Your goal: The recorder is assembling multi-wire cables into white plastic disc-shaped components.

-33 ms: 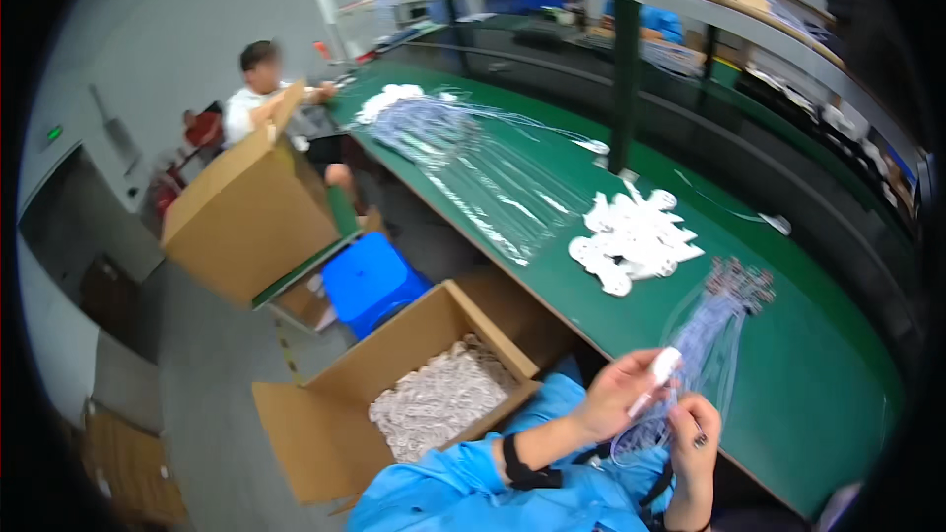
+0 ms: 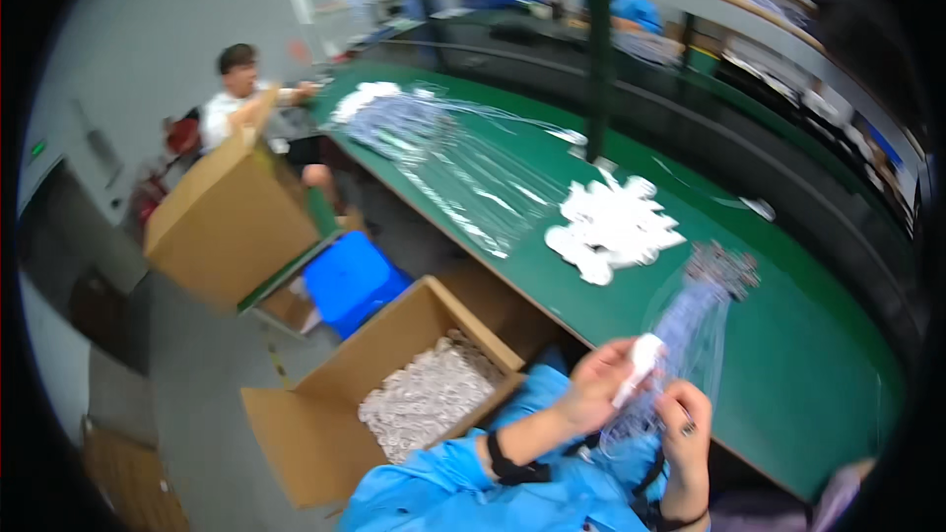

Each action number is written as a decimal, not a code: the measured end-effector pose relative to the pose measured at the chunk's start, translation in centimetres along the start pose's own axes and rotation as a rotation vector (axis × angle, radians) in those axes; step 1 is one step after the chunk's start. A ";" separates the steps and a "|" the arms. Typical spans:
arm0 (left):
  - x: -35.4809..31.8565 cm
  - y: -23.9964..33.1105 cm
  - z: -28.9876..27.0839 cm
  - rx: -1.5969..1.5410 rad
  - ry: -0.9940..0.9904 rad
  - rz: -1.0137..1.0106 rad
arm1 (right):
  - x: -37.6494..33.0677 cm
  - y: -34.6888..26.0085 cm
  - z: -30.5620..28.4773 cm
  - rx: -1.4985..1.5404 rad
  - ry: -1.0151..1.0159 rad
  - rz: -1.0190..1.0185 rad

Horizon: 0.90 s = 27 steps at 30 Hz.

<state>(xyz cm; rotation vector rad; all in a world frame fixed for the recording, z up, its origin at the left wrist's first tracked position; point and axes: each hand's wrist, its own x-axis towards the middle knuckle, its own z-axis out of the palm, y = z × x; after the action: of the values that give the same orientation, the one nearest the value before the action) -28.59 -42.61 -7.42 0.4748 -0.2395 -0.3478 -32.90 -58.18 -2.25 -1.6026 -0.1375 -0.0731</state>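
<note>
Closest in, the left hand (image 2: 591, 386) pinches a small white oblong piece (image 2: 639, 366) between thumb and fingers, its tip pointing up and to the right. Just beside it the right hand (image 2: 685, 429) is closed on the lower end of a bundle of clear plastic sleeves (image 2: 690, 335), which runs up and away from the person over the edge of the green surface (image 2: 788, 355); the bundle's far end is dark and bunched. Both forearms come out of blue sleeves, and a dark band sits on the left wrist.

Left of the hands, on the floor, an open cardboard box (image 2: 325, 433) holds a heap of small pale packets. Beyond it stands a blue crate (image 2: 350, 281), and then a larger cardboard box (image 2: 232, 222) tilted against the surface's end.

Farther along the surface lies a pile of white pieces (image 2: 611, 222), then a long spread of clear sleeves (image 2: 463, 172). At the far end a person in a white top (image 2: 236, 99) sits.
</note>
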 end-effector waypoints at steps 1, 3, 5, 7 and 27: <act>-0.4 0.6 0.0 -0.008 -0.015 0.023 | 0.3 -0.5 0.1 -0.025 -0.064 -0.006; -1.1 1.3 0.5 -0.029 0.027 -0.011 | 0.4 -1.6 0.2 -0.031 -0.128 0.058; -2.3 1.8 1.2 -0.018 0.017 -0.017 | -0.1 -2.5 0.2 0.019 -0.200 0.156; -3.1 1.6 1.7 -0.025 0.007 -0.019 | -0.9 -3.2 -0.1 0.031 -0.218 0.187; -4.6 0.2 0.1 -0.374 0.076 -0.060 | 0.4 -4.3 0.7 -0.049 -0.274 0.310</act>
<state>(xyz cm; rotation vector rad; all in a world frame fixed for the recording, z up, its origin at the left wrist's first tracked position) -32.77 -40.76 -7.96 0.1260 -0.0826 -0.4216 -33.06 -57.30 2.02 -1.6602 -0.0983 0.3863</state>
